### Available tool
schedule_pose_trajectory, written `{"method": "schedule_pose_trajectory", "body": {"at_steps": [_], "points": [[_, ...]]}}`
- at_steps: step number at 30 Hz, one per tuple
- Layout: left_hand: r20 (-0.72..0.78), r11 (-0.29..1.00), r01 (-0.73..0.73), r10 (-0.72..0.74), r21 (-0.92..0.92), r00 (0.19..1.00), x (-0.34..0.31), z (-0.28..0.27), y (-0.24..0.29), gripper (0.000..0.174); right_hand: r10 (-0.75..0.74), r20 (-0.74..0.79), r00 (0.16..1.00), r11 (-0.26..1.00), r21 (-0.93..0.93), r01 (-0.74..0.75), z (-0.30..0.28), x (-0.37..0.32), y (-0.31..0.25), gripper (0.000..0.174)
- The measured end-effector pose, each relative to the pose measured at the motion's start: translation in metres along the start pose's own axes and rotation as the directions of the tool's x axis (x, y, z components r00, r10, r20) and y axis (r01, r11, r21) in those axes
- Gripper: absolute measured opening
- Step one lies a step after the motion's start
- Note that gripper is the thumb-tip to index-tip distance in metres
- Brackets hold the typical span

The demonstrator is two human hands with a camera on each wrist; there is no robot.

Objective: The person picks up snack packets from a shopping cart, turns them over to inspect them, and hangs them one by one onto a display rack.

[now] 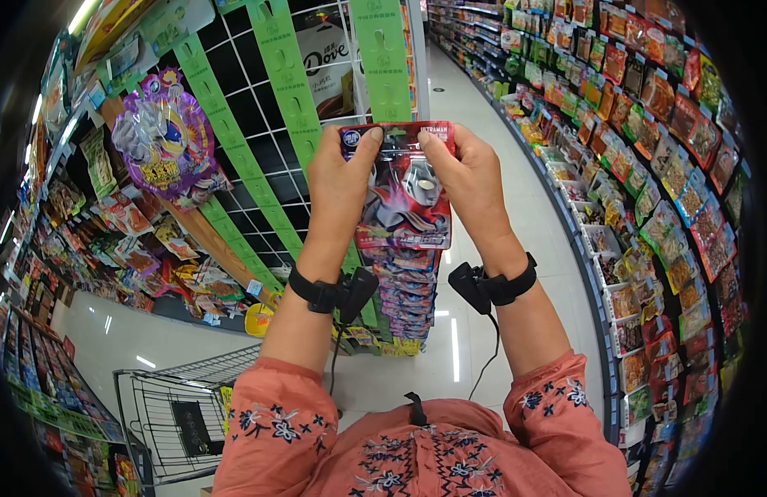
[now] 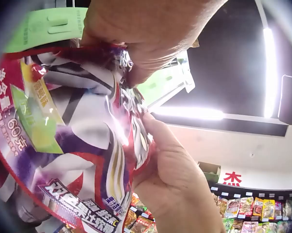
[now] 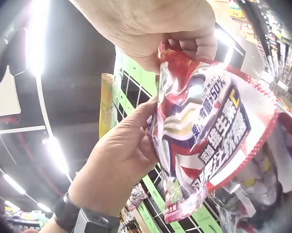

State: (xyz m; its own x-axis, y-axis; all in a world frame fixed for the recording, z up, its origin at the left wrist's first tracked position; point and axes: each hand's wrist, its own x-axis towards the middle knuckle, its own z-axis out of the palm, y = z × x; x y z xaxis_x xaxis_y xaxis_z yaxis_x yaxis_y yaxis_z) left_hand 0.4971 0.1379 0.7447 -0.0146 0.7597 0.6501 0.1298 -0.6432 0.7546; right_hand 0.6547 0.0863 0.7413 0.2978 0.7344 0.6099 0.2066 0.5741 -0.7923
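Both hands hold up a red, shiny gummy candy bag [image 1: 404,203] printed with a silver-and-red Ultraman figure, its front turned to the head camera. My left hand [image 1: 340,178] pinches its upper left corner, the thumb lying across the front. At the upper right corner, my right hand [image 1: 473,182] grips in the same way. The left wrist view shows the bag [image 2: 87,131] bulging, with the right hand [image 2: 172,179] at its far edge. Lettering on the bag [image 3: 204,131] shows in the right wrist view, the left hand [image 3: 121,145] beyond it.
Similar packs [image 1: 404,302] hang in a column just below the bag. A black grid rack with green strips [image 1: 292,108] stands ahead, a Dove bag [image 1: 327,70] behind it. Purple packaging [image 1: 168,137] hangs left. A shopping cart [image 1: 172,414] stands lower left; snack shelves [image 1: 640,207] line the right.
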Motion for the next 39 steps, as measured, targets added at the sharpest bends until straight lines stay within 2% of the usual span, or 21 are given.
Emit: {"method": "schedule_pose_trajectory", "body": {"at_steps": [10, 13, 16, 19, 22, 25, 34, 37, 39], "points": [[-0.020, 0.997, -0.015, 0.017, 0.079, 1.000, 0.003, 0.003, -0.003, 0.036, -0.062, -0.015, 0.998, 0.996, -0.071, 0.061, 0.003, 0.004, 0.011, 0.023], [-0.018, 0.998, 0.021, -0.020, 0.058, 1.000, 0.001, 0.001, 0.004, 0.036, -0.044, -0.016, 0.999, 0.997, -0.057, 0.043, 0.004, 0.003, 0.009, 0.023], [-0.033, 0.996, -0.021, 0.024, 0.082, 0.999, -0.001, 0.001, 0.006, 0.030, -0.033, -0.010, 0.999, 0.997, -0.065, 0.032, 0.004, 0.002, 0.008, 0.023], [-0.037, 0.994, 0.030, -0.026, 0.103, 0.999, -0.004, -0.002, 0.014, 0.030, 0.022, 0.011, 1.000, 0.997, 0.075, -0.023, 0.006, 0.000, 0.007, 0.022], [-0.067, 0.998, -0.016, 0.020, 0.061, 0.998, -0.005, 0.000, 0.010, 0.033, 0.023, 0.014, 1.000, 1.000, 0.017, -0.023, 0.005, 0.000, 0.005, 0.023], [-0.063, 0.998, -0.010, 0.014, 0.058, 0.998, -0.005, 0.001, 0.006, 0.033, 0.058, 0.019, 0.998, 0.995, 0.084, -0.059, 0.006, -0.001, 0.005, 0.024], [0.038, 0.986, 0.101, -0.097, -0.132, 0.995, -0.003, -0.005, -0.001, 0.030, 0.064, 0.009, 0.998, 0.998, -0.008, -0.064, 0.004, -0.006, -0.003, 0.023], [0.060, 0.983, 0.105, -0.097, -0.151, 0.993, -0.003, -0.006, -0.002, 0.032, 0.076, 0.015, 0.997, 0.996, 0.039, -0.077, 0.004, -0.007, 0.000, 0.022], [0.050, 0.990, 0.101, -0.096, -0.094, 0.994, -0.003, -0.007, 0.003, 0.033, 0.080, 0.019, 0.997, 0.996, 0.035, -0.081, 0.004, -0.007, -0.001, 0.021]]}}
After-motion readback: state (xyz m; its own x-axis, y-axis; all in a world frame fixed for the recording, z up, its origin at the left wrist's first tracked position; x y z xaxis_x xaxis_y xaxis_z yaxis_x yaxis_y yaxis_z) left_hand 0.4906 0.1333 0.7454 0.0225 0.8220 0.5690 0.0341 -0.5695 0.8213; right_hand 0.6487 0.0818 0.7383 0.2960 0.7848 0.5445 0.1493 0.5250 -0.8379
